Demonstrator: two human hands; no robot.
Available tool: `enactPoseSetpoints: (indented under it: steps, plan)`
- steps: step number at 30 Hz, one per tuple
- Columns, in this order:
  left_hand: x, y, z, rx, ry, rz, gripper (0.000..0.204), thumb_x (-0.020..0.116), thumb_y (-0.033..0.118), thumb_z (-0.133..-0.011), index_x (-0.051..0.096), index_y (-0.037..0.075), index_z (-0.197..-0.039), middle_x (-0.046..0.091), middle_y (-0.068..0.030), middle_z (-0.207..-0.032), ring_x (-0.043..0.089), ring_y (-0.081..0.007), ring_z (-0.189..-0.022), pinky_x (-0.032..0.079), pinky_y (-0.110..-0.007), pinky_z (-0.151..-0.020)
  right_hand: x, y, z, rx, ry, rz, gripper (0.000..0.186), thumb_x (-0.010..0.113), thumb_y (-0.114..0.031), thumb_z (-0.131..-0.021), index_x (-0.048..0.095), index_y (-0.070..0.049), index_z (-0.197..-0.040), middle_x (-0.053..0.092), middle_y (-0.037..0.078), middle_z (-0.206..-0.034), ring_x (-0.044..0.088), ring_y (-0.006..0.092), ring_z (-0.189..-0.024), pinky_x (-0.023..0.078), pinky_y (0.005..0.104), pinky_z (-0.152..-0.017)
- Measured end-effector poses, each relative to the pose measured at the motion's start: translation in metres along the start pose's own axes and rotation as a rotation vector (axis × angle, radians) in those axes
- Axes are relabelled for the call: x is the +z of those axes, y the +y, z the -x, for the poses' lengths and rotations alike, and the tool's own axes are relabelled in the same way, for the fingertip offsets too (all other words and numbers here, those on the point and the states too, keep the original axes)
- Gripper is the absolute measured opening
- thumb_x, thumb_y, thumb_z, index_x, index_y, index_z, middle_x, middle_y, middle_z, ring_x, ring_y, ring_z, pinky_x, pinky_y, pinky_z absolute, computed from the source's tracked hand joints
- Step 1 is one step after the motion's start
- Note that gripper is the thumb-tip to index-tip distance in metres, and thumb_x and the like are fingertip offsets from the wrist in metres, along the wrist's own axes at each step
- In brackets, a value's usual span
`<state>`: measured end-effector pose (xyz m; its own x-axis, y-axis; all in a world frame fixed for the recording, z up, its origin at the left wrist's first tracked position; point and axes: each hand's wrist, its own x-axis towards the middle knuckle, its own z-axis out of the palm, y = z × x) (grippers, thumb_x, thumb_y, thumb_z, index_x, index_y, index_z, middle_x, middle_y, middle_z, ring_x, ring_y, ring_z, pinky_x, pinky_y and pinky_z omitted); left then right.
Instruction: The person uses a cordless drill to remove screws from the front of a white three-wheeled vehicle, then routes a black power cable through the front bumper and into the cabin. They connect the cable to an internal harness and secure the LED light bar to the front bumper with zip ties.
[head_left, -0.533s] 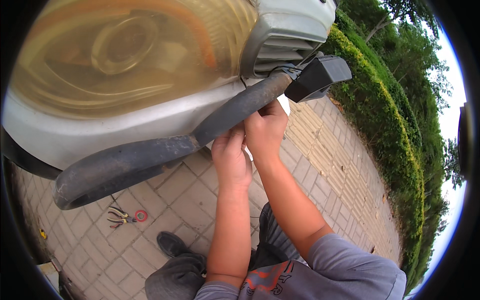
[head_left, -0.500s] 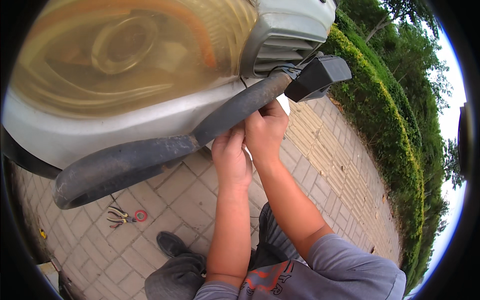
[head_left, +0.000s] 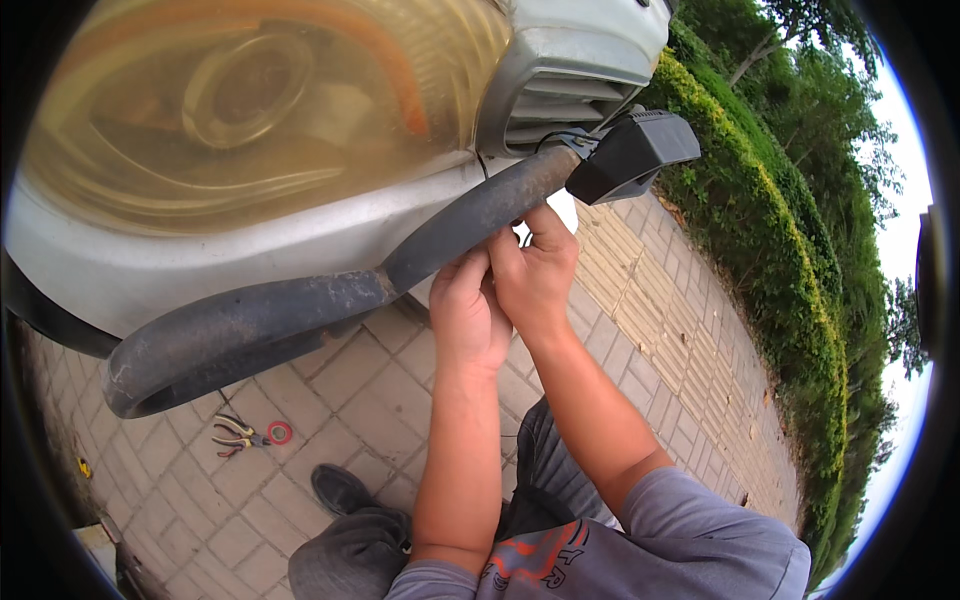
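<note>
A worn black tubular bumper bar [head_left: 480, 215] runs across the front of a white vehicle. Just under its right section, my left hand [head_left: 466, 310] and my right hand [head_left: 536, 262] are side by side and touching, fingers bent and closed. The bar hides some fingertips, so what they pinch cannot be made out. A thin dark strand, perhaps a wire [head_left: 527, 238], shows at my right hand's fingers. On the bar's right end sits a black boxy lamp-like unit [head_left: 632, 158], with dark wiring [head_left: 566, 134] beside it.
Above the bar are a yellowed headlight [head_left: 250, 100] and a slatted grille [head_left: 565, 105]. Pliers [head_left: 236, 436] and a red roll of tape [head_left: 280, 432] lie on the brick paving [head_left: 370, 400] at left. A hedge [head_left: 760, 200] lines the right side.
My right fingers have shifted slightly, opening a gap where the thin dark strand shows. My left hand has turned a little and moved slightly right. Both stay under the bar.
</note>
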<state>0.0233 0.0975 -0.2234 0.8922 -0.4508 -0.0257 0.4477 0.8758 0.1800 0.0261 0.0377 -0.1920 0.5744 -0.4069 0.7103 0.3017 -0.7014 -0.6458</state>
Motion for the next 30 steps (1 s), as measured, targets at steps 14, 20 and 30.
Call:
enactPoseSetpoints:
  steps: [14, 20, 30]
  plan:
    - [-0.005, 0.0, 0.001, 0.039, 0.09, -0.024, 0.019, 0.049, 0.017, -0.098, 0.061, 0.003, -0.101, 0.062, -0.0029, -0.099, 0.054, -0.0099, -0.088, 0.044, -0.027, -0.078, 0.006, -0.01, -0.008, 0.448, 0.119, -0.284, 0.01, 0.062, -0.003, -0.077, 0.062, 0.008, -0.078, 0.065, 0.015, -0.068, 0.059, 0.0161, -0.059, 0.048, 0.0288, -0.056]
    - [-0.001, 0.001, 0.001, 0.091, 0.108, -0.064, 0.024, 0.055, 0.023, -0.096, 0.061, 0.004, -0.109, 0.064, -0.0013, -0.099, 0.056, -0.0076, -0.089, 0.04, -0.024, -0.072, 0.005, -0.006, -0.013, 0.413, -0.025, 0.019, 0.006, 0.06, 0.0, -0.082, 0.062, 0.005, -0.081, 0.067, 0.01, -0.072, 0.061, 0.0125, -0.06, 0.049, 0.0265, -0.055]
    - [0.005, -0.002, 0.002, 0.055, 0.12, 0.0, 0.039, 0.042, 0.022, -0.102, 0.05, -0.005, -0.129, 0.053, -0.011, -0.132, 0.052, -0.019, -0.121, 0.043, -0.033, -0.1, 0.026, -0.003, -0.015, 0.157, 0.081, -0.039, 0.006, 0.063, -0.002, -0.078, 0.064, 0.002, -0.084, 0.065, 0.011, -0.069, 0.061, 0.0207, -0.064, 0.049, 0.0323, -0.064]
